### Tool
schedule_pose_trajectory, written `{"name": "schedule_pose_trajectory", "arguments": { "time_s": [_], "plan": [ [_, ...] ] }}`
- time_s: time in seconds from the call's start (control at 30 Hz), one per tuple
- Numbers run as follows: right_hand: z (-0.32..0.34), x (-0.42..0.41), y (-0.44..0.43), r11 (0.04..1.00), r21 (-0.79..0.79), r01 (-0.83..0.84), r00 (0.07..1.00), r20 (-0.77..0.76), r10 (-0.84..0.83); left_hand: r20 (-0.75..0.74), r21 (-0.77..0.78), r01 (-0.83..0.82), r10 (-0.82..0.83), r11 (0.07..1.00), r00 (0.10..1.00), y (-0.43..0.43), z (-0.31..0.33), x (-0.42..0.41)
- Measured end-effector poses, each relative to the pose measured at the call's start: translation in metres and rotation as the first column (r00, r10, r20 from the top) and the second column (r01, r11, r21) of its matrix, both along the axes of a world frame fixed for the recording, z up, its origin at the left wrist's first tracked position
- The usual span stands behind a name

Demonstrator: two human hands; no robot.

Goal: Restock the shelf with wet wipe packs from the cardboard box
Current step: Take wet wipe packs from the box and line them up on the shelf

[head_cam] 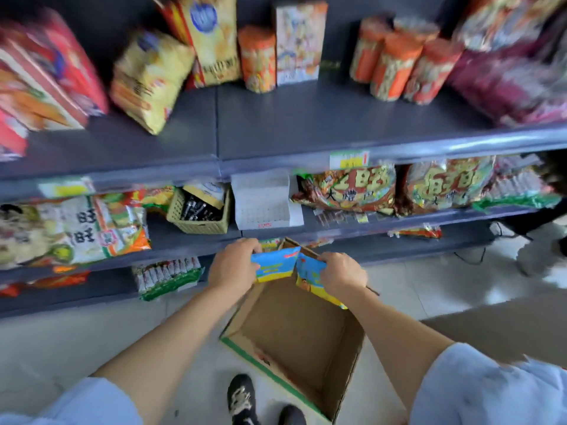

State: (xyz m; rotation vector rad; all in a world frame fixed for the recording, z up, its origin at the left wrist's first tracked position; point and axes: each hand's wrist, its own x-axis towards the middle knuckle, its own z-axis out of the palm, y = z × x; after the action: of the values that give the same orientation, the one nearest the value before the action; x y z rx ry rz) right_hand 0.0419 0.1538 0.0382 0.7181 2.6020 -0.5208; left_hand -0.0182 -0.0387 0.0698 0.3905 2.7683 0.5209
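1. Far left on the grey shelf (306, 118), top level: red boxes (61, 72), blurred and leaning.
2. One level down: a big white-and-orange snack bag (70, 231), then a yellow basket (199, 223) with dark items inside, just beside a white carton (262, 200).
3. Left hand (234, 266): clamped on the left end of a blue wet wipe pack (274, 266), fingers curled over its top edge, above the far end of the cardboard box (294, 332).
4. Just right, meeting it edge to edge: a second pack (308, 276), blue and yellow, tilted downward.
5. Right hand (342, 276): clamped round that second pack, fingers wrapped over its right side.
6. Under both hands, on the pale floor (92, 332): the cardboard box, open, flaps up, green stripe along its near-left rim, bare brown bottom showing.
7. At the bottom edge, near the box's near corner: two dark shoes (242, 397).
8. Right on the middle level: two gold-and-red snack bags (349, 188).
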Motion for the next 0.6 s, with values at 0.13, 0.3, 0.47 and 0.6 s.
{"name": "schedule_pose_trajectory", "arguments": {
  "time_s": [0.13, 0.3, 0.47, 0.6],
  "plan": [
    [0.062, -0.031, -0.016, 0.994, -0.026, -0.106, 0.982, -0.157, 0.101, -0.078, 0.055, -0.088, 0.092, 0.995, 0.993, -0.040, 0.064, -0.014],
    [0.127, -0.065, -0.059, 0.966, -0.034, -0.258, 0.934, -0.262, 0.241, -0.166, 0.133, -0.172, 0.193, 0.976, 0.967, -0.092, 0.131, -0.031],
    [0.188, -0.090, -0.113, 0.932, -0.044, -0.360, 0.880, -0.349, 0.323, -0.262, 0.157, -0.181, 0.218, 0.971, 0.940, -0.149, 0.185, -0.041],
    [0.231, -0.102, -0.152, 0.904, 0.044, -0.426, 0.783, -0.483, 0.392, -0.338, 0.136, -0.168, 0.205, 0.976, 0.919, -0.196, 0.222, -0.050]
  ]
}}
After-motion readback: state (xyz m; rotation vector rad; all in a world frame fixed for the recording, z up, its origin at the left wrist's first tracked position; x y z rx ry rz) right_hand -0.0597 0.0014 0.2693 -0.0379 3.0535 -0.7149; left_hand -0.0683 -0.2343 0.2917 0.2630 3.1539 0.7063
